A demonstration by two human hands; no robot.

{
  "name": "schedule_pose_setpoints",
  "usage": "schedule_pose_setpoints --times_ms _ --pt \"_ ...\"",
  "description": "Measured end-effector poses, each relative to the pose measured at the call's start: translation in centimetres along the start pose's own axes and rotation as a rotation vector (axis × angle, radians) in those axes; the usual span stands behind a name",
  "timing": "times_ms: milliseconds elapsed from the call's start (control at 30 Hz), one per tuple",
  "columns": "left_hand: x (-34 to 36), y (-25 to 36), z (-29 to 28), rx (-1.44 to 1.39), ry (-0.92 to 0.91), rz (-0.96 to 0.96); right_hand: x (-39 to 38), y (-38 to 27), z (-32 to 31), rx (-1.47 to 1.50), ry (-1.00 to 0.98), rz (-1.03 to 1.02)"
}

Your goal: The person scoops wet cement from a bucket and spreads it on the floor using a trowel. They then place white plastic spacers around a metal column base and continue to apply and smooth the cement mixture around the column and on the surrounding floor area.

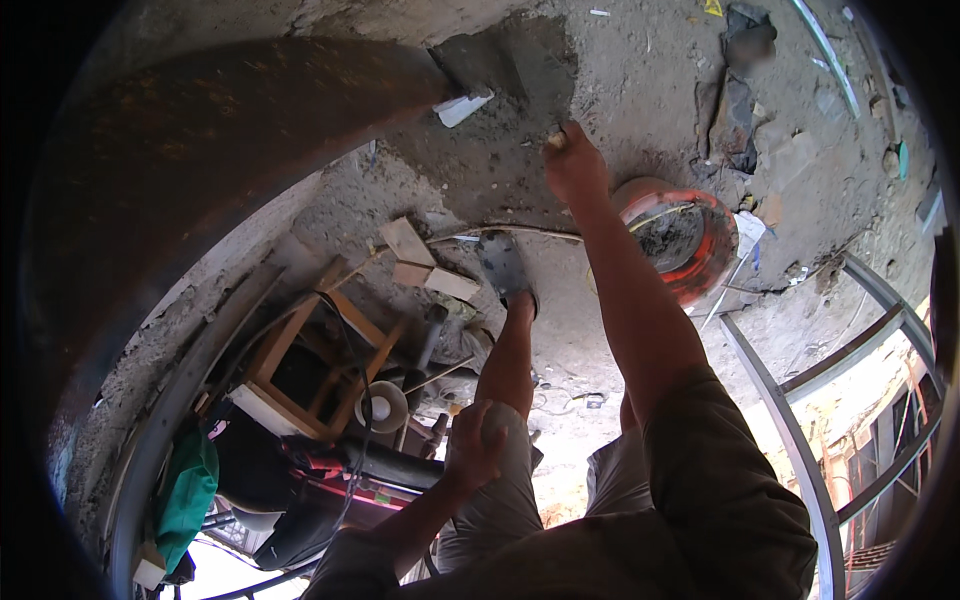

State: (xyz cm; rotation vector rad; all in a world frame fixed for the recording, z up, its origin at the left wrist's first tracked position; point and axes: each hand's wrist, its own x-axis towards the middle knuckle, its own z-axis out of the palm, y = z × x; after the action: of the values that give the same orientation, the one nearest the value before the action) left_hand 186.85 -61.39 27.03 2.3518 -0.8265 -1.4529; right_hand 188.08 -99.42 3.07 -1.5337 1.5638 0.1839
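No packages, labels, signs or screens can be made out with certainty.

Only loose scraps lie on the dusty floor (600, 90): a small yellow scrap (712, 8) at twelve o'clock and a white, flat, torn piece (462, 107) at eleven o'clock; neither shows a readable face.

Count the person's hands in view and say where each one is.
2. The right hand is stretched out to the wet grey mortar patch, gripping a small tool. The left hand rests on the person's left knee. None seem hidden.
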Motion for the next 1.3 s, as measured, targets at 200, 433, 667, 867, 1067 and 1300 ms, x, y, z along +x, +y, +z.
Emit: schedule_pose_setpoints --times_ms 200,433,667,867,1067,1300 --pt "0.2 0.3 0.1 -0.014 -0.022 -0.012 3.1 -2.7 1.8 -0.112 -0.027 -0.129" --pt "0.0 -0.1 0.5 -0.024 0.007 0.002 -1.2 0.0 1.7 -0.171 -0.025 -0.217" --pt "-0.1 -0.4 0.8 -0.051 0.005 -0.014 -5.0 2.1 1.9 -0.152 -0.016 -0.188" --pt "-0.4 -0.7 1.2 -0.059 0.019 -0.012 -5.0 1.4 2.6 -0.157 -0.026 -0.114" --pt "-0.8 -0.5 1.6 -0.095 0.039 -0.03 -5.0 0.6 3.1 -0.133 0.013 -0.127" --pt "-1.8 -0.5 3.7 -0.08 0.073 -0.051 -4.8 0.9 2.8 -0.152 -0.052 -0.13"
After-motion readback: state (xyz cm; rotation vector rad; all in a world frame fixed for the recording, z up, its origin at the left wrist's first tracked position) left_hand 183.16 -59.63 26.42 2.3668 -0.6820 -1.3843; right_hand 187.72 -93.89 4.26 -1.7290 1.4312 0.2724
